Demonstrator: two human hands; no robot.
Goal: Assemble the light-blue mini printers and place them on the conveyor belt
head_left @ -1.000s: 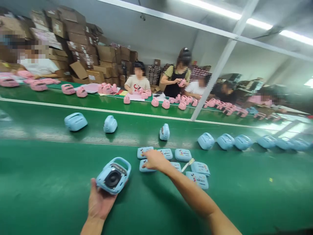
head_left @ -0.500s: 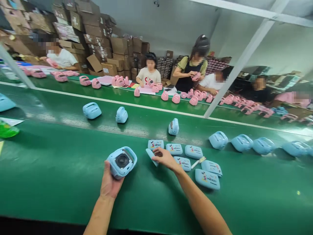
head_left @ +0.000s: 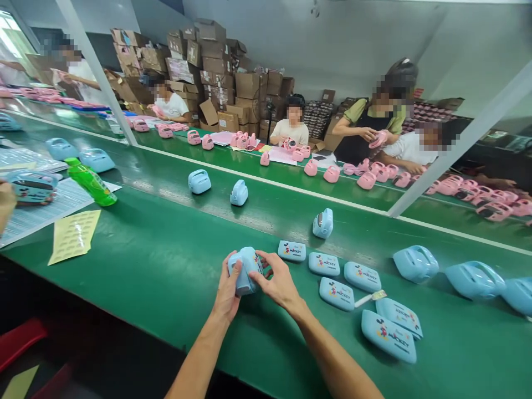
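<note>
My left hand [head_left: 225, 292] is wrapped round a light blue speaker housing [head_left: 238, 260] just above the green table. From the right, my right hand [head_left: 279, 279] grips a blue front cover [head_left: 252, 258] with a printed picture and holds it against the speaker's open side. The speaker's driver is hidden behind this cover. Several matching covers with Mickey prints [head_left: 325, 264] lie to the right of my right hand. Between them rests a thin white stick-like tool [head_left: 366, 300] with a pale tag-like end.
More blue speaker housings [head_left: 416, 264] stand along the back strip. A green bottle [head_left: 92, 183] and yellow sticker sheets [head_left: 75, 235] lie at left, near another person's hand [head_left: 5, 204]. Across the divider, several people handle pink speakers [head_left: 331, 174]. Cardboard boxes [head_left: 213, 55] are stacked behind.
My right hand has lifted a cover from the group and brought it left onto the speaker. My left hand has turned the speaker, hiding its driver. The view has swung left.
</note>
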